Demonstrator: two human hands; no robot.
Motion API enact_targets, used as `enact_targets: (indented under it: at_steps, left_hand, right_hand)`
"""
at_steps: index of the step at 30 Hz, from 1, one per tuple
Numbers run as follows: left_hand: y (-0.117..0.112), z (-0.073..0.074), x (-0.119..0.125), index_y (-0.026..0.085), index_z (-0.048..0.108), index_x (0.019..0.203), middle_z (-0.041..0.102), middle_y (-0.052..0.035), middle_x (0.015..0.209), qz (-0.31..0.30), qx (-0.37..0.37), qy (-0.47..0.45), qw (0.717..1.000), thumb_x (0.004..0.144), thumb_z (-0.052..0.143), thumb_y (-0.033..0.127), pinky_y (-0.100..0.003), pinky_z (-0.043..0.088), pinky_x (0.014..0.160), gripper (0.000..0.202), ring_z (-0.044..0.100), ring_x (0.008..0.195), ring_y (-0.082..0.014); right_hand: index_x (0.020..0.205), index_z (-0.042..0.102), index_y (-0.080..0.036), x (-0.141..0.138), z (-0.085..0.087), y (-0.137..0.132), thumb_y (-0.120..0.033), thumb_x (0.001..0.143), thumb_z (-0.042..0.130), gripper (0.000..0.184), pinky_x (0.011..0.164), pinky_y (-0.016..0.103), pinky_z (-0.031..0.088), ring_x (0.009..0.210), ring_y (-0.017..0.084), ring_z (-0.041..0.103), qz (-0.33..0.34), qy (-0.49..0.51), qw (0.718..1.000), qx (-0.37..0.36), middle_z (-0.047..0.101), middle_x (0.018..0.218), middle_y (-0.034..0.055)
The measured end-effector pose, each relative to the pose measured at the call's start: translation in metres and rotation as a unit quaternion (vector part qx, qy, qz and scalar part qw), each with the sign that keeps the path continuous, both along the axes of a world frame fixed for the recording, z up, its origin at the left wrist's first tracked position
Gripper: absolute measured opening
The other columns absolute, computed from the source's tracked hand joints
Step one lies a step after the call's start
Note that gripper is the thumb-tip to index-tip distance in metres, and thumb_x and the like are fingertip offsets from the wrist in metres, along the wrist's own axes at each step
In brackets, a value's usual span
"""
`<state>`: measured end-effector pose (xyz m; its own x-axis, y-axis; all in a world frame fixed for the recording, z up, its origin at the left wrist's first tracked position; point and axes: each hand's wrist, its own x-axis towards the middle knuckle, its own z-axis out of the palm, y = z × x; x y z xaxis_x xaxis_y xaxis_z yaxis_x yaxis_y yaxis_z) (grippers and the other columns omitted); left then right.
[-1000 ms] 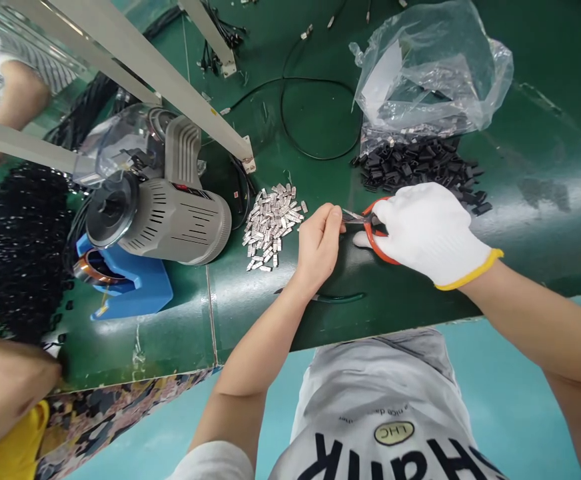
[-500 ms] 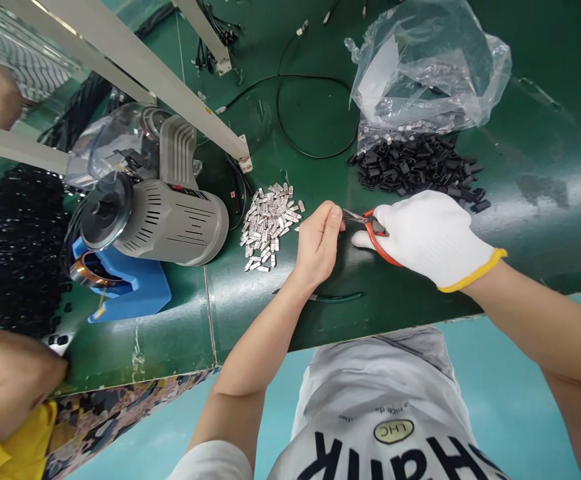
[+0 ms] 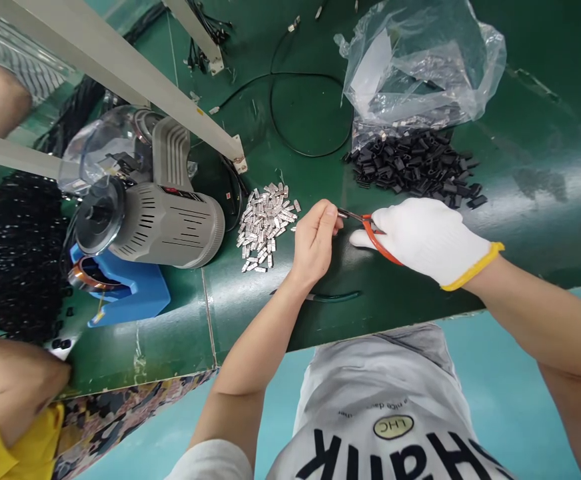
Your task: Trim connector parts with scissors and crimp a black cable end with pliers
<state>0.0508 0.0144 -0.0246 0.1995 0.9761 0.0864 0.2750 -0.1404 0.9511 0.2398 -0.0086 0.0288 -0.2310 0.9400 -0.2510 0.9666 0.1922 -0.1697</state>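
My bare left hand (image 3: pixel 315 240) is closed in a pinch at the middle of the bench. A small dark, silvery piece (image 3: pixel 342 213) peeks out at its fingertips, mostly hidden. My right hand (image 3: pixel 423 240), in a white knit glove with a yellow cuff, is wrapped around red-handled pliers (image 3: pixel 378 243). The pliers' thin jaws point left and meet the piece at my left fingertips. Left of my left hand lies a heap of small silver metal connectors (image 3: pixel 265 223). Black plastic housings (image 3: pixel 415 167) are piled just beyond my right hand.
A clear plastic bag (image 3: pixel 420 67) lies behind the black pile. A grey machine (image 3: pixel 170 223), a blue tape dispenser (image 3: pixel 145 293) and a metal frame post (image 3: pixel 170 87) stand left. A black cable (image 3: pixel 310 155) loops behind. A green-handled tool (image 3: pixel 335 297) lies near my left wrist. Co-workers' arms (image 3: pixel 15 367) show at left.
The pliers' jaws look closer together at my left fingertips, and the dark piece shows more clearly there. Both hands stay nearly in place; the view has shifted slightly.
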Motion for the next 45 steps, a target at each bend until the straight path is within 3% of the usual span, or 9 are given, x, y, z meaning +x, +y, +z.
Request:
enact_targets:
  at_steps: [6,11,18,22,23,25,28,32,45]
  left_hand:
    - [0.001,0.000,0.002,0.021,0.055,0.077,0.057,-0.0002,0.073,0.009,-0.012,-0.032,0.999,0.103,0.051,0.057,-0.027,0.044,0.068,0.045,0.052,0.070,-0.0129]
    - [0.000,-0.001,0.003,0.022,0.056,0.079,0.057,0.0000,0.074,0.006,-0.002,-0.059,0.998,0.102,0.052,0.060,-0.027,0.046,0.068,0.044,0.053,0.070,-0.0132]
    - [0.000,-0.002,0.001,0.022,0.056,0.083,0.057,-0.0014,0.079,-0.013,0.011,-0.088,0.996,0.101,0.051,0.062,-0.030,0.048,0.069,0.044,0.056,0.072,-0.0142]
    - [-0.001,0.005,-0.001,0.022,0.056,0.082,0.059,-0.0020,0.082,-0.015,0.014,-0.094,0.995,0.100,0.051,0.065,-0.030,0.051,0.072,0.046,0.059,0.075,-0.0146]
    - [-0.001,0.006,-0.001,0.022,0.056,0.081,0.059,-0.0019,0.082,-0.012,0.015,-0.093,0.995,0.100,0.051,0.064,-0.030,0.051,0.072,0.046,0.059,0.075,-0.0144]
    - [-0.001,0.007,-0.001,0.021,0.057,0.080,0.060,-0.0014,0.079,0.004,0.015,-0.083,0.996,0.100,0.052,0.063,-0.029,0.051,0.070,0.046,0.060,0.073,-0.0137]
    - [-0.003,0.007,0.002,0.020,0.058,0.078,0.062,-0.0007,0.075,0.045,0.001,-0.076,0.996,0.101,0.053,0.060,-0.027,0.050,0.065,0.046,0.059,0.069,-0.0122]
    - [-0.008,0.005,0.007,0.020,0.056,0.076,0.060,0.0004,0.071,0.082,-0.009,-0.102,0.991,0.103,0.053,0.056,-0.026,0.050,0.066,0.045,0.058,0.068,-0.0119]
    - [-0.017,0.006,0.012,0.020,0.060,0.084,0.065,-0.0009,0.076,0.117,0.001,-0.136,0.984,0.104,0.049,0.058,-0.027,0.052,0.069,0.044,0.062,0.072,-0.0127]
  right_hand:
    - [0.067,0.058,-0.017,0.013,-0.007,0.010,-0.069,0.101,0.039,0.064,0.057,0.029,0.024,0.052,0.013,0.048,0.075,0.123,0.988,-0.046,0.060,0.057,0.0044]
    - [0.075,0.063,-0.018,0.022,-0.002,0.014,-0.071,0.088,0.061,0.054,0.055,0.024,0.040,0.053,0.012,0.058,-0.023,0.352,0.890,-0.289,0.065,0.057,0.0002]
    - [0.070,0.064,-0.015,0.019,0.011,0.017,-0.066,0.091,0.062,0.055,0.051,0.026,0.038,0.046,0.012,0.049,-0.020,0.431,0.816,-0.384,0.054,0.045,0.0004]
    - [0.069,0.062,-0.017,0.021,0.009,0.017,-0.059,0.102,0.048,0.056,0.069,0.029,0.047,0.053,0.012,0.050,0.020,0.493,0.775,-0.393,0.052,0.045,-0.0002]
    - [0.071,0.062,-0.017,0.019,0.007,0.016,-0.059,0.102,0.045,0.056,0.072,0.030,0.047,0.054,0.013,0.051,0.025,0.486,0.785,-0.383,0.053,0.046,-0.0001]
    - [0.074,0.062,-0.017,0.012,0.003,0.013,-0.064,0.100,0.045,0.056,0.067,0.030,0.041,0.055,0.014,0.051,0.020,0.402,0.867,-0.294,0.057,0.051,0.0019]
    - [0.078,0.063,-0.017,-0.002,-0.004,0.004,-0.067,0.099,0.042,0.058,0.062,0.033,0.024,0.060,0.019,0.054,0.005,0.128,0.992,-0.006,0.063,0.064,0.0095]
    - [0.083,0.063,-0.017,-0.014,-0.004,-0.004,-0.064,0.102,0.033,0.059,0.064,0.035,0.018,0.065,0.024,0.056,0.028,-0.049,0.987,0.154,0.062,0.067,0.0128]
    - [0.086,0.064,-0.017,-0.020,0.001,-0.002,-0.067,0.103,0.028,0.064,0.066,0.034,0.017,0.070,0.024,0.054,0.010,-0.057,0.987,0.147,0.061,0.071,0.0124]
